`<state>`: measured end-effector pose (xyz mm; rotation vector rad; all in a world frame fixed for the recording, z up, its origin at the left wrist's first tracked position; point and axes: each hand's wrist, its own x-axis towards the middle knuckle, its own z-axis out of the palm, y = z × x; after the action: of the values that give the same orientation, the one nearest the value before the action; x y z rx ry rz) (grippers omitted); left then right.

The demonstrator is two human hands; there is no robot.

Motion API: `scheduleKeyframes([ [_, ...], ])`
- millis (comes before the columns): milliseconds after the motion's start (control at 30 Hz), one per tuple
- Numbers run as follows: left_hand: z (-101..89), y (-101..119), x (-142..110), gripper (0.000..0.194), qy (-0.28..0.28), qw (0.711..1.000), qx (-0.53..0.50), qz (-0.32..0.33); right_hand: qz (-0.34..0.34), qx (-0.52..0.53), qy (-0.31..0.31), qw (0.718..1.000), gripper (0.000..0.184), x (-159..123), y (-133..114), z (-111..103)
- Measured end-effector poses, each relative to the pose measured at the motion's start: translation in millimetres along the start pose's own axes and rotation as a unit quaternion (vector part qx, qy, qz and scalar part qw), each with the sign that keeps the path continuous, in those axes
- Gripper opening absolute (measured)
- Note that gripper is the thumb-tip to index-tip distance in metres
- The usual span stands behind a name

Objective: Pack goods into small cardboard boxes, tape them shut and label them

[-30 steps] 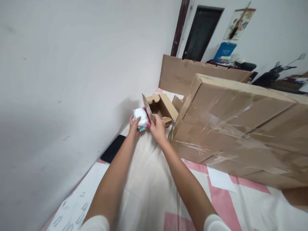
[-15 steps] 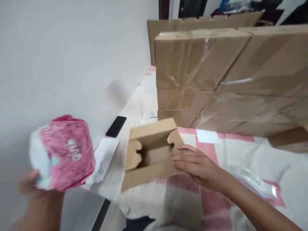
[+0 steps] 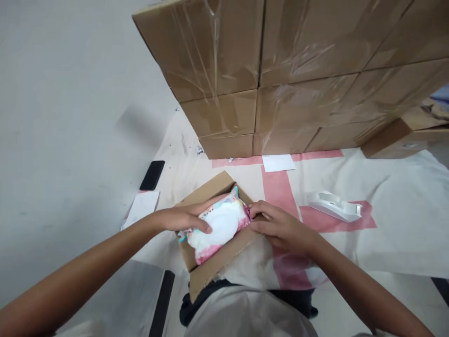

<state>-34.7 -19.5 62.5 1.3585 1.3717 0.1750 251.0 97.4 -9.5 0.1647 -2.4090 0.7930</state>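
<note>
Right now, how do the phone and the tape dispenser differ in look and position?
The phone is black; the tape dispenser is white.
The phone is a flat slab; the tape dispenser is a raised, curved body.
The phone lies left of the open box, the tape dispenser right of it.
Both rest on the cloth.

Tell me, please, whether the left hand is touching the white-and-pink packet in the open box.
Touching: the head view shows the left hand with its thumb resting on the packet, no gap visible.

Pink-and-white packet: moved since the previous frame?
Yes. Judged against the black phone, the packet went from its left to its right, and is now in the open cardboard box.
</note>
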Motion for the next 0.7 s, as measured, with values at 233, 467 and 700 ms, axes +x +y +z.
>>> scheduleKeyframes([
  [233, 28.7, -18, 35, 0.091, -0.020, 0.998, -0.044, -0.048, 0.004, -0.016, -0.005, 1.000, 0.031, -14, 0, 5],
  [467, 46.3, -4, 29, 0.067, 0.075, 0.936, 0.342, -0.024, -0.029, -0.054, 0.008, 0.998, 0.030, -8, -2, 7],
  [700, 53.9, 1, -9, 0.029, 0.237, 0.820, 0.521, -0.002, 0.041, 0.012, 0.000, 0.999, 0.043, 10, 7, -19],
])
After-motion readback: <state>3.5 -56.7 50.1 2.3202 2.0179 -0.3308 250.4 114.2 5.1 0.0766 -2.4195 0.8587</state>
